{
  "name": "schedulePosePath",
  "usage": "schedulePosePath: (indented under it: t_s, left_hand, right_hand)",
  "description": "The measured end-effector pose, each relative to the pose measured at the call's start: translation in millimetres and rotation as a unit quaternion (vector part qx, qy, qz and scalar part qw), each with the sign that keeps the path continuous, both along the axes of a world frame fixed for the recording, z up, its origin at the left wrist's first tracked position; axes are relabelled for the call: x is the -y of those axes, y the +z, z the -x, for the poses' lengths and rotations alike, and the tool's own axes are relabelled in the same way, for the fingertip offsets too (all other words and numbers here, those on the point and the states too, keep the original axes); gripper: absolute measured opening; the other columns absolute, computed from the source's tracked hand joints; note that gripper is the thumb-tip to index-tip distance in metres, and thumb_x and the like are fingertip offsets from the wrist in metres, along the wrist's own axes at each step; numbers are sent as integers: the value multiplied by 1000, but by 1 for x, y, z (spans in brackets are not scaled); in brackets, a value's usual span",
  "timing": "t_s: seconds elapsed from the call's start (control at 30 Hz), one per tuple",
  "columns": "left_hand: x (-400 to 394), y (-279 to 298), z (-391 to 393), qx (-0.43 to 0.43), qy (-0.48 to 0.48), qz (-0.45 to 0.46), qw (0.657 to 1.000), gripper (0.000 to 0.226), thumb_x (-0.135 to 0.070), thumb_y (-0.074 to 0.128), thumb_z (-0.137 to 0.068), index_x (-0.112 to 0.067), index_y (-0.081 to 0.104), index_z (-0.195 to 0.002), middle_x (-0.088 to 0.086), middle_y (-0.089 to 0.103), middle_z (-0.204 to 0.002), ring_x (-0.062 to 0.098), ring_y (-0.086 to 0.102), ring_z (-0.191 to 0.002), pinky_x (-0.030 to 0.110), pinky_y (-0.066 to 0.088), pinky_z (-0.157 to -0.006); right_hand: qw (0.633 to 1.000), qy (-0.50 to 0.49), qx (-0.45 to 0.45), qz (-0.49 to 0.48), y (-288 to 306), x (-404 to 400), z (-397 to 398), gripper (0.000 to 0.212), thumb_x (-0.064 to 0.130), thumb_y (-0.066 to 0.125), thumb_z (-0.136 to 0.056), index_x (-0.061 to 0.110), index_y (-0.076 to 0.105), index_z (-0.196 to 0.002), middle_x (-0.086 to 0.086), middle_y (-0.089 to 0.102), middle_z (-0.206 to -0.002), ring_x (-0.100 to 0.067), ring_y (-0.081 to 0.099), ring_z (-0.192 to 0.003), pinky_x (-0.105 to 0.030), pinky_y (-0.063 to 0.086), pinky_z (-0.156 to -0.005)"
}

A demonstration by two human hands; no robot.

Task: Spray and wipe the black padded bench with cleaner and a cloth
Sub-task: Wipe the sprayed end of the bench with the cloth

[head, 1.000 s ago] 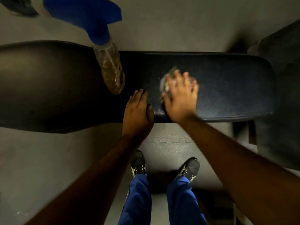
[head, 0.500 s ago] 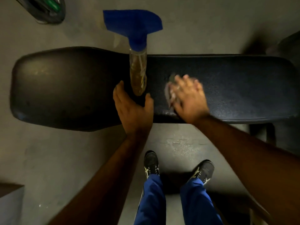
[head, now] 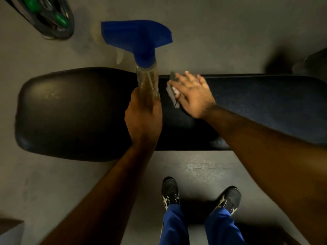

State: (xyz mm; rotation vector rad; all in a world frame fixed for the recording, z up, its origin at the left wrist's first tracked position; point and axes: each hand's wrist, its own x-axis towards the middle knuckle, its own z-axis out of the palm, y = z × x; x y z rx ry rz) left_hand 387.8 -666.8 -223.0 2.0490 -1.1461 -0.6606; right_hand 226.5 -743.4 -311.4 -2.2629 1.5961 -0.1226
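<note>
The left hand (head: 143,119) has its grip clamped around the lower body of the spray bottle (head: 147,85), which stands upright near the middle of the frame on the black padded bench (head: 74,112), its blue trigger head (head: 139,38) towards the top of the frame. Just to its right, the right hand (head: 192,96) lies flat with fingers spread, pressing a grey cloth (head: 172,93) onto the bench top; that grip is apart, holding nothing closed.

Risks, as I judge them: the bottle is held low on its body, so it could tip or slip if lifted quickly. The cloth is pinned only by an open palm and could bunch or slide out. Overspray may land on the floor (head: 203,167) by the shoes (head: 170,193) and make it slippery. A weight plate (head: 51,20) sits upper left.
</note>
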Motion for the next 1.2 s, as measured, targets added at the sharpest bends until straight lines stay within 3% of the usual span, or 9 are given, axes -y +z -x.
schedulePosePath:
  t_s: [0.1,0.23,0.37,0.5,0.67,0.83,1.0,1.13,1.2]
  left_hand:
    - [4,5,-19,-1,17,-7,1000,43,-28,68,-87,-22,55,-128,-13,59,-110,2,56,-98,25,49,-86]
    - [4,10,-39,-7,34,-18,999,42,-26,68,-87,-23,55,-127,-17,55,-107,2,55,-98,24,46,-84]
    - [-4,16,-49,-24,38,-12,999,44,-24,68,-86,-23,53,-128,-12,60,-113,8,60,-103,35,53,-90]
    - [-11,25,-53,-37,36,-17,999,44,-23,67,-87,-23,53,-129,-9,62,-114,11,62,-104,37,53,-92]
    - [-24,27,-50,-43,11,-30,999,46,-25,66,-88,-24,51,-131,-4,62,-123,13,62,-110,42,53,-96]
    - [-35,24,-43,-43,-9,-32,999,46,-24,66,-89,-22,51,-132,-2,63,-125,13,62,-109,36,53,-94]
    - [-44,19,-32,-39,-43,-17,998,43,-27,65,-88,-23,53,-130,-5,65,-119,7,62,-103,34,54,-91]
    - [-46,23,-17,-35,-63,-18,997,43,-30,65,-88,-21,55,-129,-3,67,-116,9,63,-101,27,52,-87]
    - [-47,25,-11,-30,-73,-11,997,42,-31,65,-88,-21,56,-127,-6,67,-112,10,64,-98,27,53,-84]
  right_hand:
    - [992,-127,-18,-17,0,7,-32,58,43,35,-96,31,36,-153,-3,27,-165,-32,15,-154,-56,6,-121]
    - [996,85,-6,27,-5,5,-41,58,43,40,-95,34,37,-152,-1,32,-163,-29,22,-153,-56,13,-122]
    - [994,-99,-36,-31,5,3,-65,60,48,40,-98,32,30,-155,-2,24,-166,-30,12,-155,-58,6,-123]
    - [987,150,-38,-32,6,-59,-63,65,52,45,-97,37,23,-156,1,14,-168,-28,5,-155,-58,2,-123]
    - [987,-138,-74,-30,5,-74,-57,75,63,41,-92,34,18,-158,-2,12,-168,-31,4,-155,-57,-5,-121]
    - [989,140,-44,-6,0,-107,-39,67,58,44,-94,39,23,-155,-1,17,-168,-28,9,-155,-57,3,-124]
    - [977,-200,-70,-2,-2,-118,-29,68,50,41,-95,32,20,-157,-4,16,-168,-30,6,-155,-54,-7,-120]
    - [1000,8,-20,-9,1,-155,-24,59,38,47,-97,33,31,-154,-1,24,-166,-26,13,-155,-53,-1,-123]
    - [1000,19,-3,2,1,-142,-7,57,28,55,-94,31,40,-149,0,33,-162,-25,20,-153,-50,3,-124]
